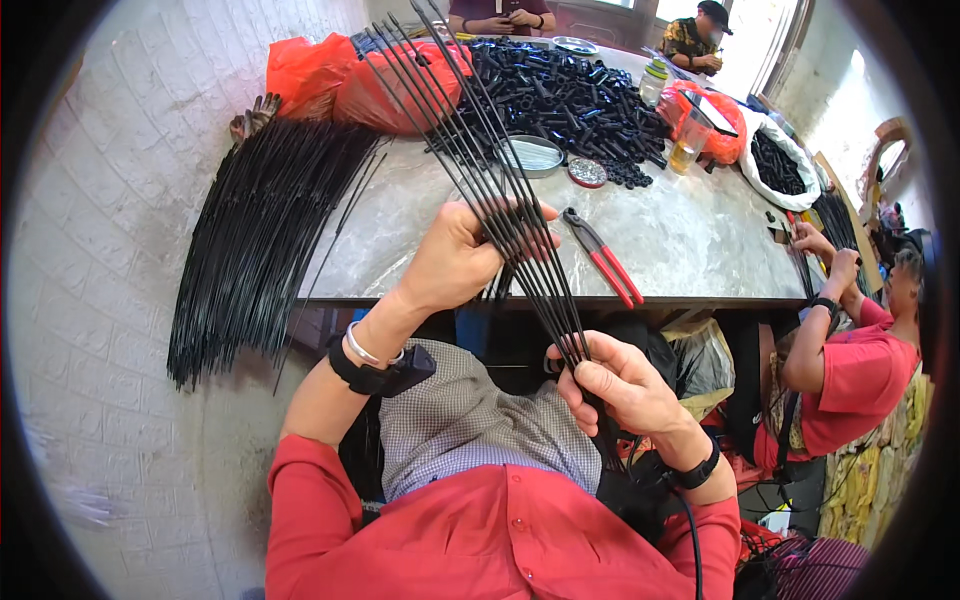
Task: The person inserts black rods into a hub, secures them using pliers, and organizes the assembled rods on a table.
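Observation:
A bundle of thin black rods (532,265) slants across in front of me, fanned out at its far, pointed ends and gathered together at the near end. My right hand (625,385) is closed round the near end, thumb on top. Farther up, my left hand (460,255) is wrapped round the middle of the same rods, its fingers partly behind them. On the table just right of the rods lie pincers with red handles (603,257). To the left, a large heap of similar black rods (265,250) hangs over the table edge.
Small black tubular parts (570,100) are piled on the grey table (690,245). Red plastic bags (390,88), a round metal dish (532,155), a small tin (587,173), a cup (688,145) and a white sack (780,160) stand around. A person in red (855,370) works at the right; two others sit across.

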`<state>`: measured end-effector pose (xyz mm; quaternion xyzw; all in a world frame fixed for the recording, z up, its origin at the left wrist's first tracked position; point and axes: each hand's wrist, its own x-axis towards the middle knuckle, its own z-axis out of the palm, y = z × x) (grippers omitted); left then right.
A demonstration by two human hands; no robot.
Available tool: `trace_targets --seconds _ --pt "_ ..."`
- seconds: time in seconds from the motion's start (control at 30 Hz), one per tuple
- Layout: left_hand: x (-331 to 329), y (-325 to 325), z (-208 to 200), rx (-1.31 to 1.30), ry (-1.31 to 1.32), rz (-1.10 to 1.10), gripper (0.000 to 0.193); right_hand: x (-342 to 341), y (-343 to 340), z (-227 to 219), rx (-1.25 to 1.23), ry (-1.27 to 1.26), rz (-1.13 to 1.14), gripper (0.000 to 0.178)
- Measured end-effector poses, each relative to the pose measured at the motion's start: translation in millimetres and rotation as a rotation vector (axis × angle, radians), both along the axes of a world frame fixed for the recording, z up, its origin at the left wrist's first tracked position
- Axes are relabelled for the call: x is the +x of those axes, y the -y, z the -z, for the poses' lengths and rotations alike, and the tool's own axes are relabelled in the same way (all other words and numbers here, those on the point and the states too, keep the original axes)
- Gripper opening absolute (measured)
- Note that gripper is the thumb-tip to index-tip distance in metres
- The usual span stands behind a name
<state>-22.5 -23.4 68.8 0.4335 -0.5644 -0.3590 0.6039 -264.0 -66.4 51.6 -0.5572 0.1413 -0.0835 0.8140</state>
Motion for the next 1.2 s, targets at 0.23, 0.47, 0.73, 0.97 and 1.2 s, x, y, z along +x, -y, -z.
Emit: trace_targets --seconds 0.23,0.47,0.73,0.97,1.2 --pt "6.3 1.6 -0.3 -0.091 0.134 -0.013 0.029 6.5 2.6 3.5 0.161 -0.005 -0.003 0.025" --pt "12.8 8.2 22.5 0.071 0.053 0.077 0.019 16.3 14.3 -9.4 0.167 0.067 0.051 0.025" --pt "6.1 5.0 56.7 0.218 0.01 0.186 0.019 18.3 18.6 -17.5 0.152 0.119 0.051 0.026" --pt "4.0 10.2 59.7 0.174 0.044 0.188 0.018 16.6 19.1 -18.0 0.15 0.124 0.084 0.026" --pt "7.0 12.2 66.9 0.178 0.147 0.095 0.021 10.2 19.5 -18.9 0.095 0.106 0.105 0.026"
